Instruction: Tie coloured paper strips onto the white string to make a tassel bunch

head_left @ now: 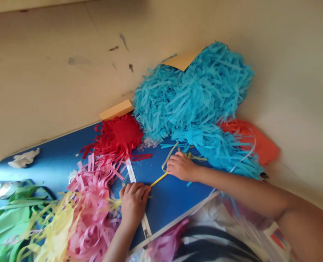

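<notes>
Between my two hands a thin yellow twisted paper strip (159,179) is stretched just over the blue tabletop. My left hand (134,200) pinches its near end, and yellow fringe pokes out past that hand on the left. At the strip's other end, the fingers of my right hand (181,166) are closed on it, with loose yellow fringe (195,157) spreading beyond them. Pink fringed paper (92,214) lies left of my left hand. Blue fringed paper (216,140) lies just beyond my right hand.
A large blue fringe pile (191,91) leans against the wall at the back. Red fringe (120,136), yellow fringe (59,225) and green fringe (11,225) lie to the left on the blue table (60,154). Orange paper (265,145) sits at the right.
</notes>
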A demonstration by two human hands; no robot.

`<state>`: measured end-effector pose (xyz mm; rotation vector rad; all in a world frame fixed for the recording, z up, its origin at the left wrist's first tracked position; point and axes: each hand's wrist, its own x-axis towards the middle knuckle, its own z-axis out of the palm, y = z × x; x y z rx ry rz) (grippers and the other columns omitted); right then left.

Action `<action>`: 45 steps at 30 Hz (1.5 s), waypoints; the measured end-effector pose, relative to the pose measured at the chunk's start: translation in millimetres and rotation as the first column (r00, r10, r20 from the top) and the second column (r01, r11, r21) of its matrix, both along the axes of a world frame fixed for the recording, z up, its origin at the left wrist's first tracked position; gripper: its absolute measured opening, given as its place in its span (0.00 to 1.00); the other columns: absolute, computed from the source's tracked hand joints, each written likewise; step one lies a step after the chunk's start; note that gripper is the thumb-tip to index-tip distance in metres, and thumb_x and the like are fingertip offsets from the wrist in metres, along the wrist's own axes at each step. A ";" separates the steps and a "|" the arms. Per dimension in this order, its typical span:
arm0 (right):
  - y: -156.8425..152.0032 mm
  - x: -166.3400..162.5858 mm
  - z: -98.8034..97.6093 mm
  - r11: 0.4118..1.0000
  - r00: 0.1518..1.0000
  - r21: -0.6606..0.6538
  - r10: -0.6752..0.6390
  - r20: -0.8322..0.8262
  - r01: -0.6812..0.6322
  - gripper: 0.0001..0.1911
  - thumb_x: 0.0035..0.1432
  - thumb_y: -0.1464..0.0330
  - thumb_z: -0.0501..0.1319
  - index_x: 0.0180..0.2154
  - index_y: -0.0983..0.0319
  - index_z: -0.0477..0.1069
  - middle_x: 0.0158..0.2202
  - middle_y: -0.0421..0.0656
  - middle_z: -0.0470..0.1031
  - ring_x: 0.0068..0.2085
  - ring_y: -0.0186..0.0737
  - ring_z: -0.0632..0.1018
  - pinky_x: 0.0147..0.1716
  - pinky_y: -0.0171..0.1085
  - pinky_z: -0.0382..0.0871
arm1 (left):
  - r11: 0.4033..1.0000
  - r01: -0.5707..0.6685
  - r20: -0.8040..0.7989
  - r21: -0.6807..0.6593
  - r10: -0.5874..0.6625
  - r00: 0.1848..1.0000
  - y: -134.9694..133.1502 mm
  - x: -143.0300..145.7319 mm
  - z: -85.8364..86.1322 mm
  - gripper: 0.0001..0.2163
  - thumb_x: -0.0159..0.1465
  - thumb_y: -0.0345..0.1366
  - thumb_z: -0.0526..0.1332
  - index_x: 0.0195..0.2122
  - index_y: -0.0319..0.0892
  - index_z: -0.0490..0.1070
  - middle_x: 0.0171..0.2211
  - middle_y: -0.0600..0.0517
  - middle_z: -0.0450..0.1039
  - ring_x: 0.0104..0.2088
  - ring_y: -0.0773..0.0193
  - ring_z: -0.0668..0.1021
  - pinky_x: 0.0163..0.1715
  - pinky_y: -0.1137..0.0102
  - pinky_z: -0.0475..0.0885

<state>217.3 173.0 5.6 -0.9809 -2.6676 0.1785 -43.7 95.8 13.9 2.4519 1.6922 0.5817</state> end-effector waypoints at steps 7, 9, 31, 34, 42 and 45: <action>4.3 -12.4 15.0 0.965 0.991 -0.232 -0.110 0.079 0.126 0.10 0.62 0.68 0.57 0.31 0.62 0.75 0.38 0.45 0.75 0.42 0.42 0.70 0.41 0.42 0.52 | 0.988 -0.125 0.008 -0.092 0.126 0.992 0.5 0.8 -8.6 0.12 0.67 0.43 0.57 0.32 0.46 0.77 0.35 0.50 0.77 0.38 0.56 0.75 0.41 0.61 0.62; 6.1 -17.4 22.7 0.943 0.979 -0.275 -0.157 0.128 0.187 0.10 0.59 0.69 0.58 0.28 0.62 0.76 0.37 0.45 0.76 0.41 0.43 0.71 0.40 0.42 0.52 | 0.984 -0.145 -0.069 -0.102 0.139 0.988 3.3 6.4 -2.6 0.10 0.66 0.41 0.58 0.31 0.45 0.75 0.34 0.50 0.76 0.38 0.56 0.74 0.40 0.60 0.62; -2.4 -49.7 20.4 0.934 0.926 0.132 0.296 0.235 -0.332 0.13 0.64 0.76 0.53 0.33 0.66 0.75 0.33 0.48 0.77 0.36 0.43 0.71 0.47 0.48 0.55 | 0.963 0.228 -0.240 0.143 -0.190 0.952 7.8 29.0 7.0 0.08 0.67 0.27 0.57 0.34 0.44 0.74 0.33 0.54 0.78 0.36 0.60 0.76 0.51 0.54 0.59; -3.2 -53.1 25.7 0.949 0.935 0.123 0.255 0.245 -0.291 0.11 0.63 0.74 0.55 0.32 0.66 0.75 0.32 0.48 0.77 0.36 0.43 0.72 0.43 0.47 0.57 | 0.950 0.204 -0.197 0.235 -0.159 0.967 7.7 31.1 1.1 0.10 0.68 0.26 0.55 0.34 0.44 0.74 0.30 0.55 0.77 0.31 0.64 0.76 0.50 0.56 0.60; -41.1 -40.4 102.6 0.814 0.975 -0.577 -0.070 -0.211 -0.067 0.12 0.63 0.63 0.58 0.34 0.59 0.79 0.35 0.41 0.80 0.40 0.41 0.75 0.44 0.43 0.59 | 0.866 0.210 0.014 0.454 -0.243 0.970 -22.3 19.0 76.3 0.07 0.67 0.27 0.58 0.40 0.44 0.75 0.33 0.56 0.80 0.35 0.66 0.78 0.59 0.52 0.54; -40.6 -36.9 121.5 0.329 0.895 -0.897 -0.232 -0.381 -0.296 0.16 0.54 0.57 0.64 0.28 0.63 0.78 0.28 0.40 0.78 0.32 0.37 0.74 0.37 0.37 0.63 | 0.814 0.238 0.056 0.530 -0.313 0.948 -31.3 20.7 111.4 0.07 0.65 0.25 0.60 0.39 0.42 0.76 0.32 0.55 0.80 0.34 0.66 0.79 0.60 0.53 0.55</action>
